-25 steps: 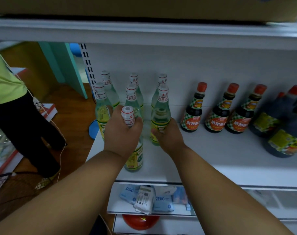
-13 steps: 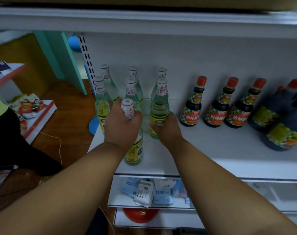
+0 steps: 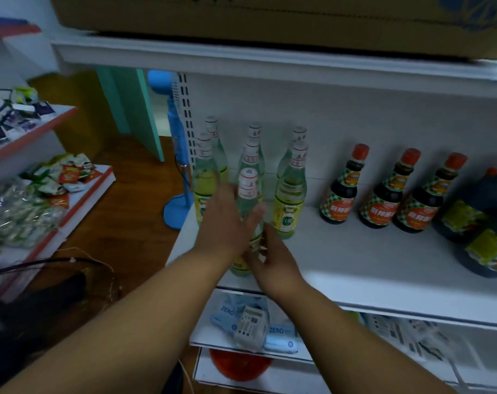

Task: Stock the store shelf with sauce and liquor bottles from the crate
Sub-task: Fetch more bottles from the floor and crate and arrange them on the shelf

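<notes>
Clear liquor bottles with white-and-red caps and yellow labels stand in rows at the left end of the white shelf (image 3: 355, 260). The front liquor bottle (image 3: 248, 191) stands near the shelf's front edge. My left hand (image 3: 226, 223) lies against its left side with the fingers spread and straightened across the glass. My right hand (image 3: 272, 255) is low at the bottle's base, fingers curled onto the label. Three dark sauce bottles (image 3: 380, 191) with red caps stand further right, and large dark jugs (image 3: 480, 220) at the far right.
A cardboard box (image 3: 270, 21) sits on the shelf above. Below are boxes marked ZERO (image 3: 227, 311) and a red object (image 3: 238, 365). A blue fan stand (image 3: 176, 177) is left of the shelf. Snack racks (image 3: 42, 177) stand at the far left over a wooden floor.
My left hand loosened from the front bottle's neck and opened. My right hand left the second-row bottle and came down to the front bottle's base. The view swung left and down.
</notes>
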